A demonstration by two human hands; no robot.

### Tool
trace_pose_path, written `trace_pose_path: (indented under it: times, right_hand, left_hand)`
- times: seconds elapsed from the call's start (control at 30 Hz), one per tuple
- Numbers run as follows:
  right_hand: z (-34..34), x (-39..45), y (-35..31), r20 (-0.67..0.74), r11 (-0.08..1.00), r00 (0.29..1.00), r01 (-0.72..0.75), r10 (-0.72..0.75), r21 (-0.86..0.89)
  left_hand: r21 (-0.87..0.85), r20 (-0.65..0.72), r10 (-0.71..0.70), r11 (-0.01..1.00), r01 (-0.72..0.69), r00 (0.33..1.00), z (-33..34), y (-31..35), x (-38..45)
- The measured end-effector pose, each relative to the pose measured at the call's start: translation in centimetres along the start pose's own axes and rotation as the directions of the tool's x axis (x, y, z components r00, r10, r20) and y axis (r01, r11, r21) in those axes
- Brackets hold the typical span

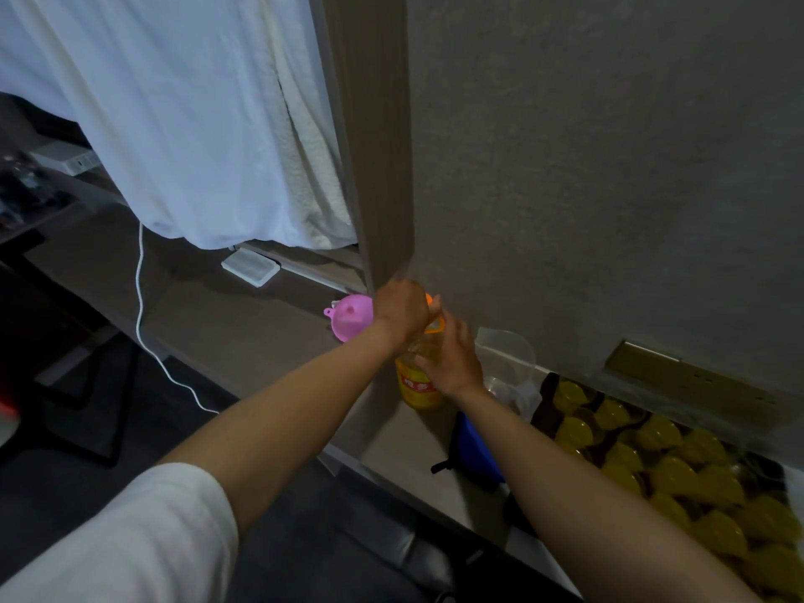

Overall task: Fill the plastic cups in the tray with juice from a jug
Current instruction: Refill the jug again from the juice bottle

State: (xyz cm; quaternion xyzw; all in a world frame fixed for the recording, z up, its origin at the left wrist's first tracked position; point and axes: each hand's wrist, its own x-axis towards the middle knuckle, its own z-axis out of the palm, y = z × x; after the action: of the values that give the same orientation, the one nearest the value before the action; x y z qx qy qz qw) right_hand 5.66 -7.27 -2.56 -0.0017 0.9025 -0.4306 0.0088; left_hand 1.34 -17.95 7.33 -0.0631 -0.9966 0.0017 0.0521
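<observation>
A tall yellow juice bottle (418,391) with an orange cap and handle stands on the counter against the wall. My left hand (400,313) grips its top, covering the cap. Lower on the neck, my right hand (452,363) wraps around the bottle. A clear plastic jug (507,350) stands just right of the bottle. Further right lies a dark tray (549,400) packed with several plastic cups (665,467) that hold yellow juice.
A pink funnel (350,317) lies on the counter left of the bottle. A blue object (476,450) sits near the counter's front edge. A white cable (141,324) hangs down at the left, under a white curtain (182,115).
</observation>
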Motion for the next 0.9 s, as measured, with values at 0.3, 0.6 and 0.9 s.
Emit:
trace_pose_path:
  times: [0.3,0.6,0.9]
  right_hand:
    - [-0.2,-0.3,-0.4,0.003,0.995,0.999,-0.041,0.041,-0.086]
    - [0.0,-1.3,0.0,-0.012,0.992,0.992,-0.121,0.122,0.039]
    - [1.4,-1.7,0.2,-0.02,0.985,0.994,-0.1,0.104,0.141]
  left_hand:
    - [-0.016,-0.253,0.131,0.99,-0.14,0.959,-0.2,-0.2,-2.2]
    - [-0.24,-0.206,0.279,0.915,-0.325,0.938,1.0,0.0,-4.3]
    - [-0.416,-0.23,0.176,0.871,-0.26,0.957,-1.2,1.1,-3.7]
